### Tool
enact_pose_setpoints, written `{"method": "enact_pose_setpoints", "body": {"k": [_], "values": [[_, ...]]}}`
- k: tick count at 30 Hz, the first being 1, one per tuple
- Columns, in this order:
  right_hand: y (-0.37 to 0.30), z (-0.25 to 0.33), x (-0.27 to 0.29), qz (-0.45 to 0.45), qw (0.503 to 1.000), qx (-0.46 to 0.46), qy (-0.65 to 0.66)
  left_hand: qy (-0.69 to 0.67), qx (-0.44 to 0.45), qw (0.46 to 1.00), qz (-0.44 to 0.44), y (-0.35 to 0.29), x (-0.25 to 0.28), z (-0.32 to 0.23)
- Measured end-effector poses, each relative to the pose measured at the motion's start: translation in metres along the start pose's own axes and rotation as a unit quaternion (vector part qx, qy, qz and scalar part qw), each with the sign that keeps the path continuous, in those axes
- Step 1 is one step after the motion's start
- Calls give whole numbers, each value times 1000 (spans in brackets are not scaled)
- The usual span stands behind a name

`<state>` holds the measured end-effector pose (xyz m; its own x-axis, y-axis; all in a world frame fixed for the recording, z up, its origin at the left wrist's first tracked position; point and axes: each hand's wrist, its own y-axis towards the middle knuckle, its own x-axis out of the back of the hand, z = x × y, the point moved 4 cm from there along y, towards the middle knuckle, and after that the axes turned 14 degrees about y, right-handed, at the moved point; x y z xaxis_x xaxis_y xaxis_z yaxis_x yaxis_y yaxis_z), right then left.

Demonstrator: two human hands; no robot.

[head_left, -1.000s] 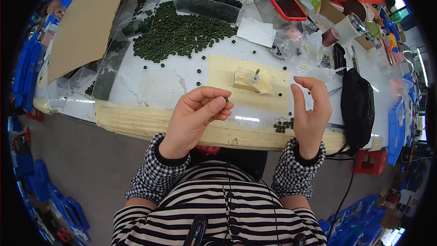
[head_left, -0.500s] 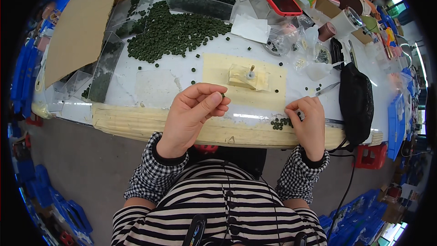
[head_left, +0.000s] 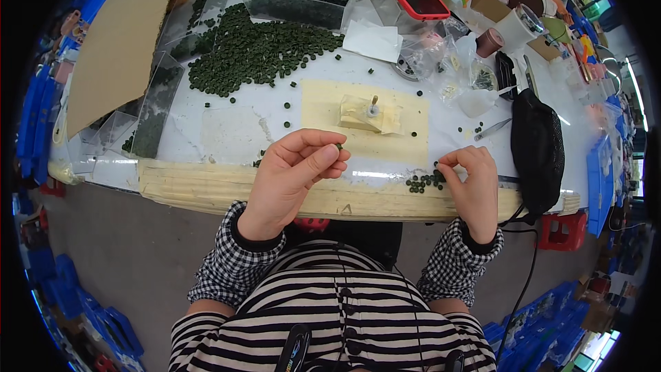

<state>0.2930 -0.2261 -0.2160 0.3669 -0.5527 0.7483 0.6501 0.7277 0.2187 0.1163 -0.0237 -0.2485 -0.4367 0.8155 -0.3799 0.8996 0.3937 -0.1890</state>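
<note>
Currently, we hold a small green piece (head_left: 339, 146) in our left hand (head_left: 292, 173), in a narrow pinch between thumb and forefinger, over the near side of the bench (head_left: 177, 143). Our right hand (head_left: 475, 182) is also narrow, thumb and forefinger nearly meeting on a dark bead (head_left: 436, 164). Just beside these fingertips, we have a loose cluster (head_left: 421, 184) of green pieces lying near the bench edge. Beyond and between our hands, a pale block (head_left: 354, 117) with an upright peg (head_left: 374, 102) sits on a yellow sheet (head_left: 318, 136). Farther off to the left, we locate the large heap (head_left: 251, 55) of green pieces. A black pouch (head_left: 537, 155) lies to the right.
</note>
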Motion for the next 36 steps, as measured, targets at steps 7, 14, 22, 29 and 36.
{"method": "enact_pose_setpoints", "body": {"k": [7,14,22,29,36], "values": [[8,5,-21,-62,994,72,-63,6,6,1000,5,-1,-6,6],[7,17,-31,-84,984,114,-106,-4,6,1000,1,-1,-6,10],[8,71,-51,-110,941,127,295,3,-8,1000,-7,-1,-14,11],[7,76,-72,-111,915,94,377,31,-24,999,-33,-3,-12,10],[6,74,-71,-113,914,100,378,28,-30,998,-46,-1,-16,10]]}}
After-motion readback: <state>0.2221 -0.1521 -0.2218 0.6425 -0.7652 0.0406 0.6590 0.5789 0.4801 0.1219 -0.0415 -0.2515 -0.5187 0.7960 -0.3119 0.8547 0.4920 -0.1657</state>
